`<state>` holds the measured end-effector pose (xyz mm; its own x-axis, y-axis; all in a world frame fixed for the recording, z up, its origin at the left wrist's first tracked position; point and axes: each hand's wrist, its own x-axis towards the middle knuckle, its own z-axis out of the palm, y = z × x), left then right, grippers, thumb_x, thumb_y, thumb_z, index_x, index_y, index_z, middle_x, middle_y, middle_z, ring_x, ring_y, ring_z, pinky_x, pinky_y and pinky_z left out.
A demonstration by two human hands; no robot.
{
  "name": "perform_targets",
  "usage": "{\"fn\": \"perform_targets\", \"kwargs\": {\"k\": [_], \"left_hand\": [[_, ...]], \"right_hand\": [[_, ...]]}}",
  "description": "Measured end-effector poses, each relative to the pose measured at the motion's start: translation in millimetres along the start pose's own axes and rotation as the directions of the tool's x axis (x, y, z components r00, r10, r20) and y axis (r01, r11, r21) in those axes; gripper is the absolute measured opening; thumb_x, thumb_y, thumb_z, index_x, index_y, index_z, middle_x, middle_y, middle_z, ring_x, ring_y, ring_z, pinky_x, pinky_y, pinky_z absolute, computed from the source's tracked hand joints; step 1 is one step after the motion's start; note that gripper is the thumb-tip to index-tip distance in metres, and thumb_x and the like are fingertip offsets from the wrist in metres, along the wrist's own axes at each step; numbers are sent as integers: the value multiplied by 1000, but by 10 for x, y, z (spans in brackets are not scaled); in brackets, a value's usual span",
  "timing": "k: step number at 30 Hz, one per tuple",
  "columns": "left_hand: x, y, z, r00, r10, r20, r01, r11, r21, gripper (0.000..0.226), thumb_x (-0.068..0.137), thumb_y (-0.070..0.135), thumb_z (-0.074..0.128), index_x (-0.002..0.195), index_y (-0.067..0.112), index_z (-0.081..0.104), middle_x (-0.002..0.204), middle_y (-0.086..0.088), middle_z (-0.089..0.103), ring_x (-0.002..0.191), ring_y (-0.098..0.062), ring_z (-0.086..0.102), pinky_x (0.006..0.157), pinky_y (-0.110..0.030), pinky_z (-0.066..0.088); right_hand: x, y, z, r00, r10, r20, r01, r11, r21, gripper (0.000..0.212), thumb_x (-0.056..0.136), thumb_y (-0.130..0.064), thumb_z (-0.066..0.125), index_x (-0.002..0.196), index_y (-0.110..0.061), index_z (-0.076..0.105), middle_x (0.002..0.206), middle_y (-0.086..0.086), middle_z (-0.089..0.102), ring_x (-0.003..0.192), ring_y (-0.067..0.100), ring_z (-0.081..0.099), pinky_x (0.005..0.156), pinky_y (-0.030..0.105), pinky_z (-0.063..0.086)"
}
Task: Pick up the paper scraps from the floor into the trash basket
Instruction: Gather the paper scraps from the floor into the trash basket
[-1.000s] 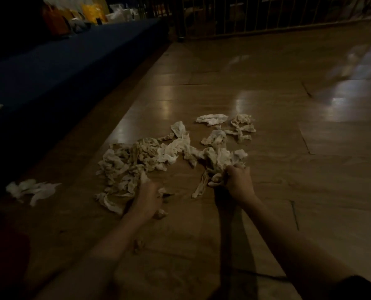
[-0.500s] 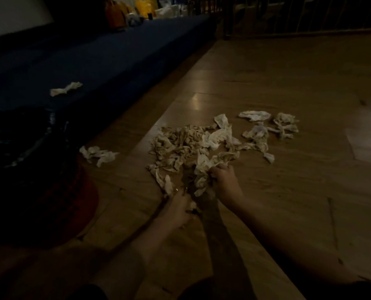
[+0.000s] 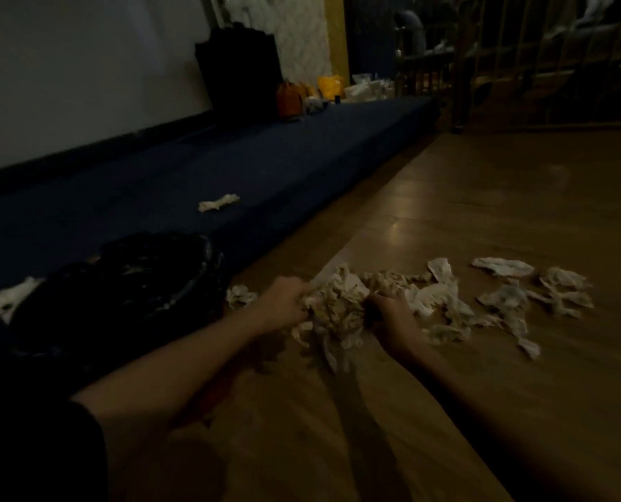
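Left of our grip stands the basket (image 3: 127, 280). Our left hand (image 3: 287, 298) and right hand (image 3: 392, 313) clench one wad (image 3: 338, 306) of scraps between them, just off the floor (image 3: 483, 393). Right of it, loose scraps (image 3: 501, 302) lie scattered.

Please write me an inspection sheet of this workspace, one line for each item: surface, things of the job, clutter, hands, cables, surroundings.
Surface: glossy wooden floor, dimly lit, with light reflections.
Job's things: bunched paper scraps between both hands; loose scraps spread to the right; one small scrap by the basket; trash basket with dark liner on the left.
Clutter: stray scraps on the blue mat; bags and bottles at its far end.
Hands: left hand and right hand both closed on the bunch.
Cables: nothing seen.
Surroundings: pale wall, dark upright object, wooden railing.
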<state>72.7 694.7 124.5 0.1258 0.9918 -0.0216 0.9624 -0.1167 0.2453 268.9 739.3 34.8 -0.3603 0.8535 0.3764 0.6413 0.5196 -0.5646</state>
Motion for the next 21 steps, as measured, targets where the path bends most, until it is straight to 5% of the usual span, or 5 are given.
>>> {"fn": "perform_targets", "kwargs": {"k": [7,11,16,21], "left_hand": [[-185,-634,-1714,970,-190,-149,201,978,60,27,72,23,75,93,8,69,87,0,63,83,-17,59,69,-27,44],[-388,-1241,-2309,968,-243,-65,250,961,119,28,71,29,77,90,10,70,81,-2,65,73,-14,57,59,-26,39],[-621,-2000,-2449,962,-268,59,265,963,60,11,74,28,74,70,25,65,73,3,62,73,-13,57,63,-28,40],[-827,-2858,-1841,959,-260,112,262,965,-8,23,74,24,72,95,14,68,89,-4,67,80,-16,63,70,-29,49]], "right_hand": [[975,-1294,-150,948,-319,18,319,948,12,9,80,-3,58,78,-4,67,85,12,63,80,28,58,73,36,43],[1403,-2110,-84,914,-405,-3,405,914,34,14,77,1,58,89,3,65,94,19,64,87,33,58,75,35,43],[1746,-2878,276,875,-463,142,465,885,19,13,77,2,57,87,4,65,92,22,66,84,35,62,75,43,52],[1793,-3302,1160,824,-374,426,440,895,-65,12,85,-9,52,76,-5,59,83,12,64,77,28,62,67,34,48]]}}
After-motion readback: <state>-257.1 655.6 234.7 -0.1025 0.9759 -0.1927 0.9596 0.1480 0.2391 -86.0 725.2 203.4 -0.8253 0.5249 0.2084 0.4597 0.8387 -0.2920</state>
